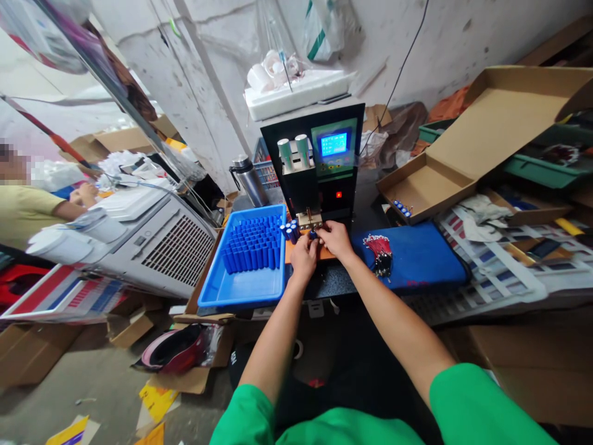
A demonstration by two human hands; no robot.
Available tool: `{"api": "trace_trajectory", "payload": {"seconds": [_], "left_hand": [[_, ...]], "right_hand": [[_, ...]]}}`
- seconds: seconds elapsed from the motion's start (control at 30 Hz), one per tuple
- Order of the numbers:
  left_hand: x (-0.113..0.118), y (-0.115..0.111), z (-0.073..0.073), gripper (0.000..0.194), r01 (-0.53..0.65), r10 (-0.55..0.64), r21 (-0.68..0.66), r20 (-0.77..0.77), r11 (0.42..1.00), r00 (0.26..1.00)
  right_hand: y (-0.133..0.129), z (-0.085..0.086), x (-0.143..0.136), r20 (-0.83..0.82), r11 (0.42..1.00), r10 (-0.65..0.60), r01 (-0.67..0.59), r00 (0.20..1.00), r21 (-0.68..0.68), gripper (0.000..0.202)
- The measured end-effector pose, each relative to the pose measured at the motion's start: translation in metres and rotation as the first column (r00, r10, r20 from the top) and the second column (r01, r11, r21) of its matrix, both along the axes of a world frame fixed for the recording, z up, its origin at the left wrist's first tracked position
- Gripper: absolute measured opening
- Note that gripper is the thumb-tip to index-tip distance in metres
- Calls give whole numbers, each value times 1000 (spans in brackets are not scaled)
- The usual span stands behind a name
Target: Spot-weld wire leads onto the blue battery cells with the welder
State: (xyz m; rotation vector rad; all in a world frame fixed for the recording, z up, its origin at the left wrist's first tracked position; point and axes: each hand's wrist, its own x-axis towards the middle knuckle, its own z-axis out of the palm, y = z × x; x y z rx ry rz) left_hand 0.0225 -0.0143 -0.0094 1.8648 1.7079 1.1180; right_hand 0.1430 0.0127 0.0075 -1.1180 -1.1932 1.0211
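My left hand [304,254] is closed around a small blue cylindrical battery cell [313,235], just under the electrodes of a black spot welder [296,179]. My right hand [336,240] is pinched at the other side of the same spot; whatever lies between its fingertips is too small to make out. Several blue cells [290,231] with pale ends stand together left of my hands, on an orange mat [326,254]. Farther left, a blue tray [210,290] holds rows of blue cells [252,244].
On a blue pad [417,253] at right lies a bundle of red and black wire leads [380,253]. An open cardboard box [430,179] with a few cells by its edge sits beyond. Behind the tray stands a steel flask [249,179]. Another person [28,216] is at far left.
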Motion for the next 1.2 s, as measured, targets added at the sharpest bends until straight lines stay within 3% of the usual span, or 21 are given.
{"api": "trace_trajectory", "payload": {"seconds": [1.2], "left_hand": [[0, -2, 0, 17, 14, -12, 25, -47, 1000, 999]], "right_hand": [[-2, 4, 4, -32, 999, 46, -46, 998, -15, 25]]}}
